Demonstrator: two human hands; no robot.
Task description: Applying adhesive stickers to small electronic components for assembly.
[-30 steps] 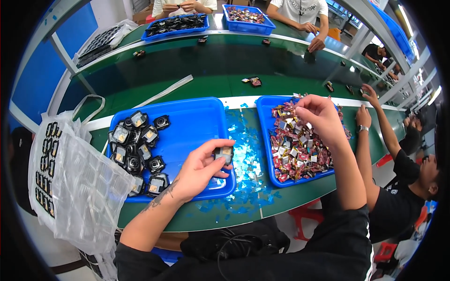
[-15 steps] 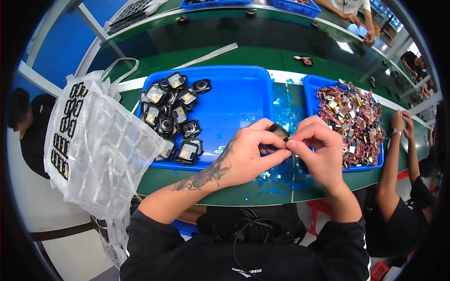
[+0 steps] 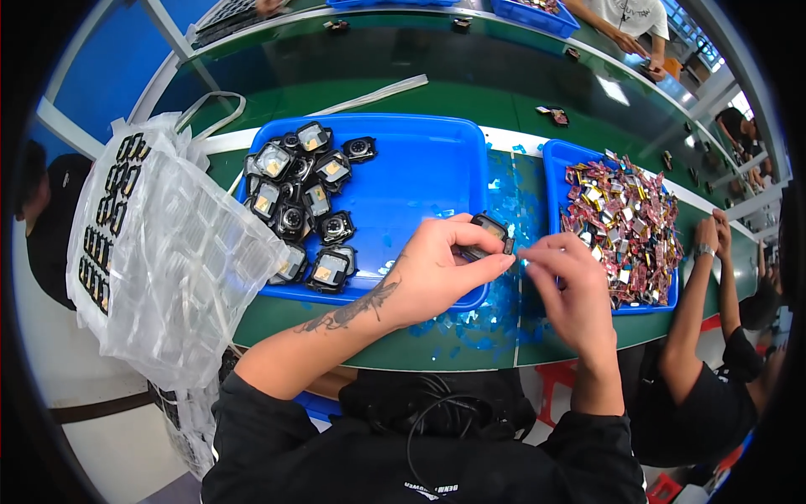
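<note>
My left hand (image 3: 445, 270) grips a small black watch case (image 3: 489, 230) with a glassy face, above the right end of a blue tray (image 3: 403, 125). Just right of the case, my right hand (image 3: 575, 290) has its thumb and forefinger drawn together, slightly apart from the case. Whatever is between those fingertips is too small to name. Toward the tray's left side lie several similar black watch cases (image 3: 290, 220), piled on one another, some with a round dark sensor upward and others with a pale rectangular window.
Blue film scraps (image 3: 470, 332) litter the green bench (image 3: 285, 323). A second blue bin (image 3: 554, 189) at right is heaped with small pinkish film-like parts (image 3: 621, 227). Clear plastic trays in a bag (image 3: 185, 277) hang at left. Across the conveyor (image 3: 470, 67) and at right, co-workers' hands (image 3: 709, 235) show.
My right hand has drawn slightly away from the watch case, opening a small gap. The left hand still holds the case, now tilted more into view. The whole view has shifted a little.
</note>
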